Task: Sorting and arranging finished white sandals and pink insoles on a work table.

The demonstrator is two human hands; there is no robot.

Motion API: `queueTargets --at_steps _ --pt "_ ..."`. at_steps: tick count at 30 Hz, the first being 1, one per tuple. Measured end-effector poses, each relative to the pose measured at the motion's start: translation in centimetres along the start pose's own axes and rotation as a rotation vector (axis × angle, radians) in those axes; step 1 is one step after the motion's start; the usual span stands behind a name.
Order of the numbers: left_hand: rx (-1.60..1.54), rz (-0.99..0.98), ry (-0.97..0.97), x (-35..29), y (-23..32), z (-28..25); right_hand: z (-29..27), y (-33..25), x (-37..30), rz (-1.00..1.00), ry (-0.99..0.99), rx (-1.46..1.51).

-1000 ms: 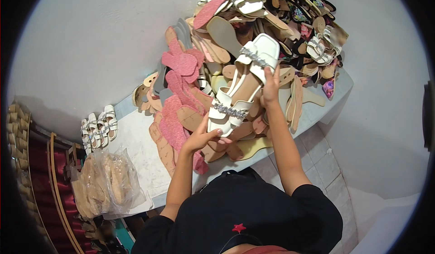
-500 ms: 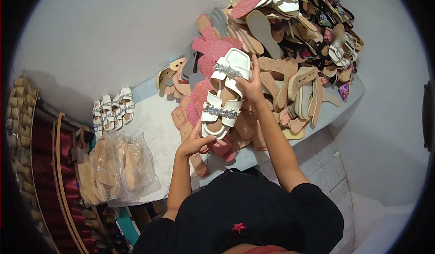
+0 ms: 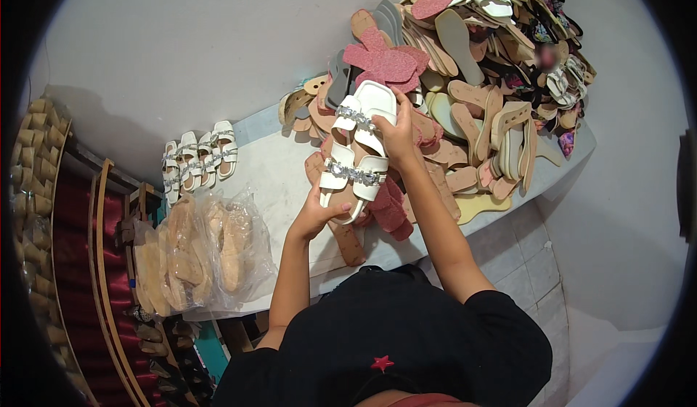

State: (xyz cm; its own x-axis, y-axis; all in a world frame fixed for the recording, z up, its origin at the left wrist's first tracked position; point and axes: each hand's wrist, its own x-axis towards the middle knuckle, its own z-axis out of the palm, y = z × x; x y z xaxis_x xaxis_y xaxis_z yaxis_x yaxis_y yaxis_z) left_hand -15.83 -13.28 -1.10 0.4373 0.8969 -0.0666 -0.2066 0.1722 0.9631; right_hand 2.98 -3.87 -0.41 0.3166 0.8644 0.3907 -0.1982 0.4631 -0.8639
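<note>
A pair of white sandals (image 3: 372, 164) with sparkling jewelled straps is held up in front of me, over the table. My left hand (image 3: 317, 213) grips the lower end, its thumb lying across a tan insole. Higher up, my right hand (image 3: 395, 135) is closed around the right edge, with the thumb on top of the sandals. The two sandals lie side by side and overlap. Beneath and beyond them are pink glittery sole pieces (image 3: 390, 64) and loose tan insoles (image 3: 347, 241), partly hidden by the sandals and my hands.
More white jewelled sandals (image 3: 200, 159) stand in a row against the wall. Clear bags of tan soles (image 3: 236, 243) lie at the table's (image 3: 279, 161) left end. A high heap of soles and sandals (image 3: 465, 47) covers the right side. Racks (image 3: 98, 262) stand at far left.
The view has swung left, so the table and heap appear farther right. Both hands still grip the sandals, which have tilted slightly and now hang more to the left over the pink pieces.
</note>
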Motion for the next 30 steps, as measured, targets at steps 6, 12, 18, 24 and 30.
queueTargets --at_steps 6,12,18,24,30 --pt "0.197 0.02 -0.088 0.6 3.7 -2.0 1.6 -0.9 1.0 -0.007 0.141 -0.022" --pt "0.4 0.081 -0.082 2.2 10.5 -4.4 4.1 -3.1 2.0 0.015 0.112 0.03" --pt "0.603 0.142 -0.023 3.9 15.2 -5.9 8.4 -1.6 2.4 0.12 -0.033 0.332" --pt "0.647 0.217 0.046 6.1 16.8 -10.2 13.2 0.0 2.3 0.366 -0.29 0.616" --pt "0.802 -0.173 -0.015 8.4 17.1 -17.1 16.6 2.2 4.0 0.361 -0.344 0.276"
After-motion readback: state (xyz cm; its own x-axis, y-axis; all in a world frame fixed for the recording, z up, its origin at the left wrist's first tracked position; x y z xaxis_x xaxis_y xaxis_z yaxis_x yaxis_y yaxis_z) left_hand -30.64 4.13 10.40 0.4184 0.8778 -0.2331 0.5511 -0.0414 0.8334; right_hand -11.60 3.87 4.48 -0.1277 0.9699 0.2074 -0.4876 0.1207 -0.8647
